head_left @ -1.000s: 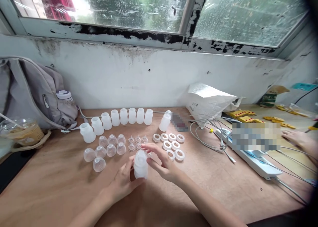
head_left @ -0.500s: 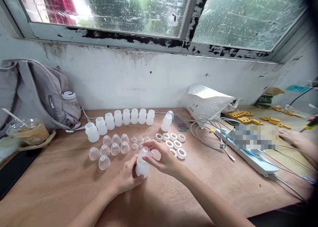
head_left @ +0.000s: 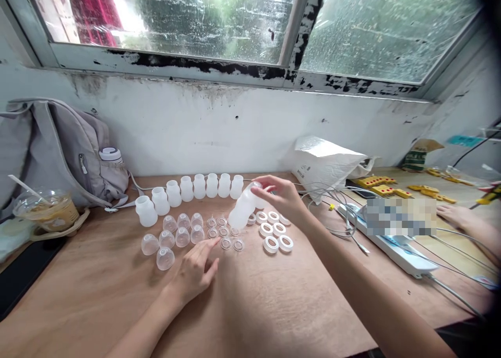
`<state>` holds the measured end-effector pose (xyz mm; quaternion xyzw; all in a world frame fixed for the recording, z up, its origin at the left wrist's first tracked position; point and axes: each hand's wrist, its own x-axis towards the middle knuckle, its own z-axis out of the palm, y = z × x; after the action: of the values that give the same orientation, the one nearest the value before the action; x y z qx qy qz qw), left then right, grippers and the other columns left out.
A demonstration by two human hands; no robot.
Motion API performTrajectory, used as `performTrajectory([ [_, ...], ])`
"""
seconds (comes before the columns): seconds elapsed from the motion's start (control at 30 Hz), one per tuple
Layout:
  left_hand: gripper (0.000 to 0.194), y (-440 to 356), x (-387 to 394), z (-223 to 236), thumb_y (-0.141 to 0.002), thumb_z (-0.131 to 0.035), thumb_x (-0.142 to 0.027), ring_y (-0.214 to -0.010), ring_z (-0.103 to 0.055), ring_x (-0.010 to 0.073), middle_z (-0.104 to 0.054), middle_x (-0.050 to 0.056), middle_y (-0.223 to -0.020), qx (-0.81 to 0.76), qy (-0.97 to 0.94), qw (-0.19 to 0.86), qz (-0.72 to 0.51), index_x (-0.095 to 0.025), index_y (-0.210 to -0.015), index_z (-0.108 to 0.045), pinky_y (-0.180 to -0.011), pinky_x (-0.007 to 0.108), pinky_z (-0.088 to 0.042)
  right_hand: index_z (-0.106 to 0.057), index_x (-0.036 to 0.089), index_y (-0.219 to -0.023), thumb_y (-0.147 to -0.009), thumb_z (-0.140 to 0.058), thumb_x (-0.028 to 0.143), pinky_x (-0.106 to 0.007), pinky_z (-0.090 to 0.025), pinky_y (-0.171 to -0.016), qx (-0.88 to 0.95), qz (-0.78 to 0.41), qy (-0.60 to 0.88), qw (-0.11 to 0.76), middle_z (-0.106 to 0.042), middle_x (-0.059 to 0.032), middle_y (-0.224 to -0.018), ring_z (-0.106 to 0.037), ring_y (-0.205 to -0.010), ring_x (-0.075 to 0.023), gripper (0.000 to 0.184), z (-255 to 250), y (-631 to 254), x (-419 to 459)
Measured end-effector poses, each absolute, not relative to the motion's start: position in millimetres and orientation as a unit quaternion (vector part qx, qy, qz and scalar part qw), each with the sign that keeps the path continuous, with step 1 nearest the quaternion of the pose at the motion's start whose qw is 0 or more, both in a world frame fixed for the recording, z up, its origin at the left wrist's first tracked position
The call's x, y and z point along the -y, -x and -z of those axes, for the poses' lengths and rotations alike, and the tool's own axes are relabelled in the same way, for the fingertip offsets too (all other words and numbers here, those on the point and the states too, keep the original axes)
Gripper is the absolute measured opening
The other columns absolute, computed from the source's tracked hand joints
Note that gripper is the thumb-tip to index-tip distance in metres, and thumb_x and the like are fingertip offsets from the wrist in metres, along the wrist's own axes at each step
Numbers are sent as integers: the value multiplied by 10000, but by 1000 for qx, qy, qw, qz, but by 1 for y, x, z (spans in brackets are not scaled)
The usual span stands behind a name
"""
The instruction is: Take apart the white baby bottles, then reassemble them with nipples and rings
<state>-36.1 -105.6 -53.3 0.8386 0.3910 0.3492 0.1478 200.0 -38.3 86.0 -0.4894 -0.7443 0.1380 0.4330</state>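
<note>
My right hand grips a frosted baby bottle by its clear-capped top. The bottle tilts, with its base toward the lower left above the table. Another bottle stands behind it, mostly hidden. Resting with fingers stretched and apart, my left hand holds nothing; its fingertips are beside several clear teats. Several clear domed caps lie left of the teats. White collar rings are grouped to the right, the rear ones partly covered by the bottle and hand. Several uncapped bottles form a row at the back.
At left are a backpack, an iced drink cup and a black phone. A white bag, tangled cables and a power strip lie right. A co-worker's hand is near yellow parts.
My right hand has carried the capped bottle away from me, up and right, toward the standing one. My left hand has let go of it and moved slightly left.
</note>
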Motion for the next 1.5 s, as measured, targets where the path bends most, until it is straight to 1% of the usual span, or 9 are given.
performTrajectory([
  [0.1, 381, 36, 105, 54, -813, -437, -122, -1075, -538, 210, -595, 86, -1124, -396, -842, 100, -352, -169, -1191, -461, -920, 374, -452, -676, 165, -872, -737, -598, 420, -281, -460, -665, 732, -100, 533, 413, -690, -57, -833, -615, -782, -188, 299, -93, -210, 9],
  [0.27, 353, 37, 106, 51, -806, -430, -99, -1055, -548, 208, -608, 79, -1092, -409, -847, 72, -331, -173, -1144, -502, -905, 368, -468, -669, 159, -913, -768, -552, 386, -256, -434, -683, 728, -16, 611, 310, -695, -56, -885, -609, -818, -185, 293, -90, -211, -26],
  [0.47, 333, 37, 106, 50, -796, -419, -71, -995, -572, 203, -627, 82, -1032, -413, -854, 75, -308, -159, -1098, -528, -866, 368, -491, -678, 190, -858, -721, -590, 391, -338, -371, -759, 717, 25, 658, 229, -695, -70, -864, -529, -947, -269, 258, -77, -203, -56],
  [0.73, 342, 36, 105, 50, -790, -417, -66, -978, -582, 205, -636, 72, -1018, -404, -857, 73, -312, -179, -1087, -543, -859, 375, -496, -668, 172, -879, -752, -542, 378, -381, -324, -776, 699, 54, 697, 149, -678, -110, -875, -492, -983, -289, 273, -62, -209, -81],
  [0.93, 332, 35, 105, 52, -786, -431, -76, -973, -588, 207, -641, 68, -1006, -403, -855, 67, -319, -179, -1075, -558, -867, 381, -497, -659, 176, -866, -780, -503, 379, -379, -323, -762, 687, 58, 712, 135, -673, -109, -887, -497, -978, -286, 270, -56, -217, -87],
  [1.13, 333, 36, 106, 48, -785, -427, -69, -974, -580, 207, -637, 69, -996, -404, -855, 69, -316, -182, -1068, -562, -849, 373, -504, -575, 178, -1054, -802, -483, 381, -374, -321, -772, 697, 55, 700, 144, -665, -95, -932, -492, -996, -273, 337, -51, -219, -86],
  [1.27, 345, 39, 104, 48, -786, -415, -58, -978, -562, 208, -627, 72, -988, -405, -855, 62, -317, -179, -1079, -551, -846, 385, -495, -591, 183, -1013, -797, -491, 377, -376, -325, -765, 706, 47, 691, 150, -659, -96, -961, -495, -982, -278, 306, -49, -221, -86],
  [1.4, 345, 42, 102, 49, -786, -405, -47, -935, -562, 207, -624, 74, -959, -397, -857, 59, -324, -175, -1075, -545, -819, 386, -496, -596, 201, -1003, -784, -514, 366, -374, -334, -763, 713, 39, 680, 166, -662, -82, -969, -504, -965, -277, 286, -47, -224, -88],
  [1.5, 327, 42, 101, 50, -793, -403, -47, -923, -559, 206, -625, 73, -951, -401, -858, 64, -315, -171, -1057, -550, -807, 378, -497, -591, 181, -1015, -778, -534, 360, -394, -343, -767, 718, 43, 668, 192, -666, -100, -955, -505, -957, -300, 302, -52, -224, -84],
])
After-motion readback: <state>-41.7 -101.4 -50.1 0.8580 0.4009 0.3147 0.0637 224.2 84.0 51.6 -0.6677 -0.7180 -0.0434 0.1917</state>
